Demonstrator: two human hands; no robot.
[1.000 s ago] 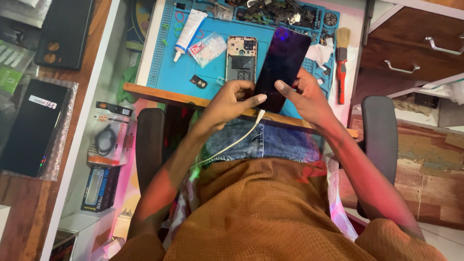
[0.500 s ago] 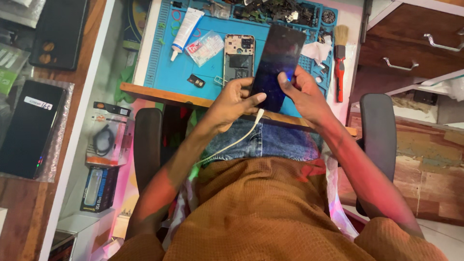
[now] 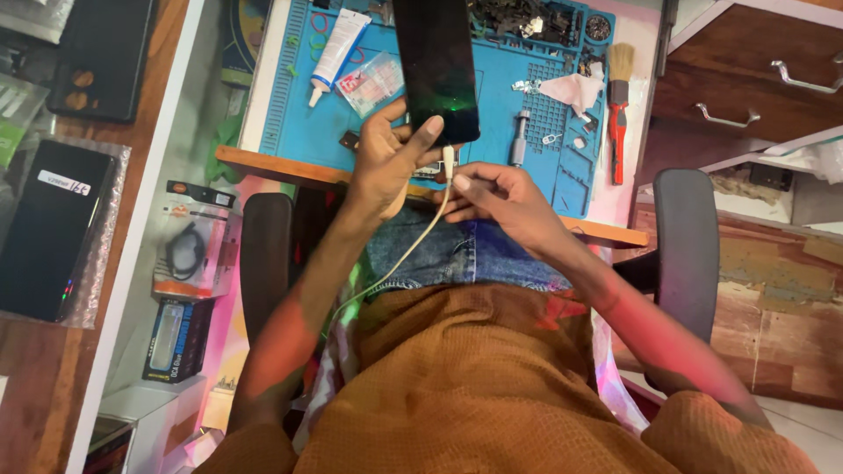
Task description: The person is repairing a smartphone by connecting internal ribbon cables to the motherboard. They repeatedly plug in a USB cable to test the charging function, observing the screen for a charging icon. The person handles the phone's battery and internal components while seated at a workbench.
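Observation:
My left hand (image 3: 391,158) grips the lower end of a black smartphone (image 3: 435,61), which stands upright over the blue repair mat (image 3: 509,105), its dark screen facing me. My right hand (image 3: 500,197) pinches the plug of a white charging cable (image 3: 399,259) just below the phone's bottom edge. The cable runs down across my jeans toward my left side. Whether the plug sits in the port I cannot tell. An opened phone body lies on the mat, mostly hidden behind my left hand.
On the mat lie a white glue tube (image 3: 336,42), a small plastic bag (image 3: 373,83), a red-handled brush (image 3: 619,114), a crumpled tissue (image 3: 571,88) and small parts. Boxed goods (image 3: 189,254) sit at left, wooden drawers (image 3: 746,96) at right, chair armrests (image 3: 685,246) beside me.
The phone has turned from a tilt to upright and is now held by my left hand alone. My right hand left the phone and took hold of the cable plug.

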